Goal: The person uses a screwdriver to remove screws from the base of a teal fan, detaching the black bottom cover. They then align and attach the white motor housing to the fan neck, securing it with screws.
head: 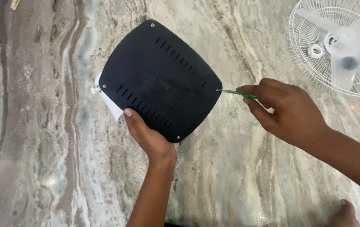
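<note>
Bare veined grey-brown marble surface [33, 126] fills the left side, open up to the black rounded-square plastic base plate with ventilation slots [161, 80], which lies tilted like a diamond. A white plastic body [110, 105] peeks from under its left edge. The left hand [148, 134] grips the plate's lower edge, thumb on top, fingers curled beneath. The right hand [287, 111] is closed around a slim green-handled screwdriver [241, 93], tip at the screw in the plate's right corner. Open stone separates that corner from the white wire-grille fan head [339, 46] at top right
</note>
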